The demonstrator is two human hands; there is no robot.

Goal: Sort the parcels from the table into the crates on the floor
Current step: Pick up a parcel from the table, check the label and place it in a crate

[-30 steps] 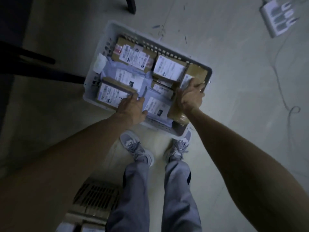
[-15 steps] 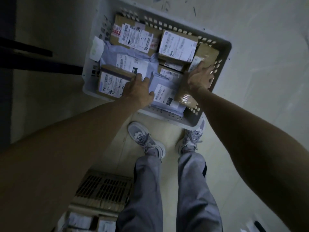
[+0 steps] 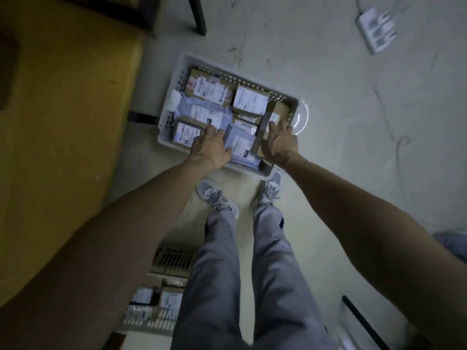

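Crate [image 3: 177,74] white, slotted walls. Boxes [image 3: 199,79] brown with white printed labels; mailers [image 3: 227,117] pale lavender-grey. Surface [image 3: 63,109] mustard yellow. Floor [image 3: 341,122] pale grey, scuffed. Trousers [image 3: 273,261] light grey, shoes [image 3: 214,197] grey. Power strip [image 3: 376,29] white.

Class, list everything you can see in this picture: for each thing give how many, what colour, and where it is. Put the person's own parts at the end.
crate: one, white, on the floor ahead of the feet, full
cardboard parcels: several, brown with white labels, in that crate
bag parcels: at least two, pale grey-blue, among the boxes
second crate: one, white, bottom left, holding labelled parcels
table: one, yellow, left
power strip: one, white, floor top right
shoes: two, grey
left hand: fingers straight, on the parcels
right hand: fingers spread, on a brown parcel
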